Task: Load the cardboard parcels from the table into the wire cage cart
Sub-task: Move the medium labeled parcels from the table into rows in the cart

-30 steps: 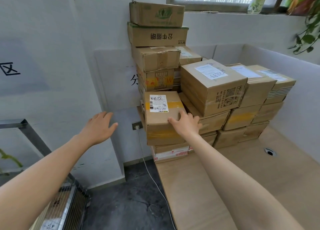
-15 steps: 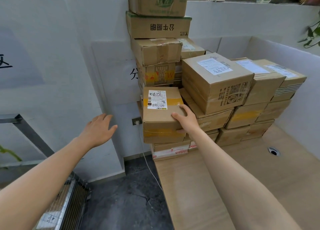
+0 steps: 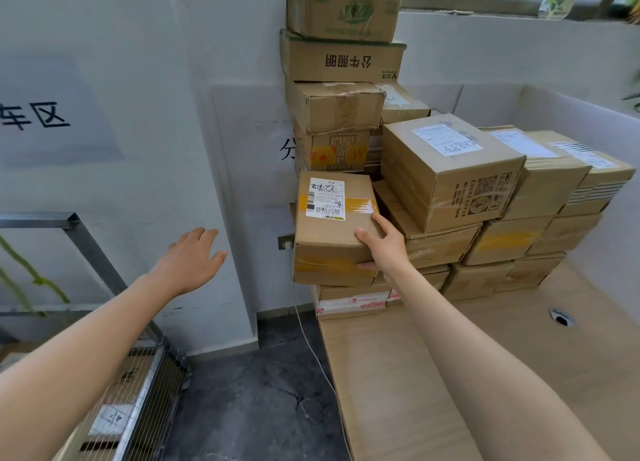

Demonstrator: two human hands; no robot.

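The right hand point(image 3: 381, 249) pinched a corner of the small brown cardboard box point(image 3: 329, 232), which lay left of it, toward the spread left hand point(image 3: 194, 259).

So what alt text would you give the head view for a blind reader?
The person's right hand grips a corner of a labelled cardboard parcel at the front of a pile on the wooden table; the left hand hovers open to its left. The wire cage cart stands lower left, with boxes inside.

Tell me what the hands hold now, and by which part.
The right hand grips the labelled parcel at its near right corner; the left hand holds nothing.
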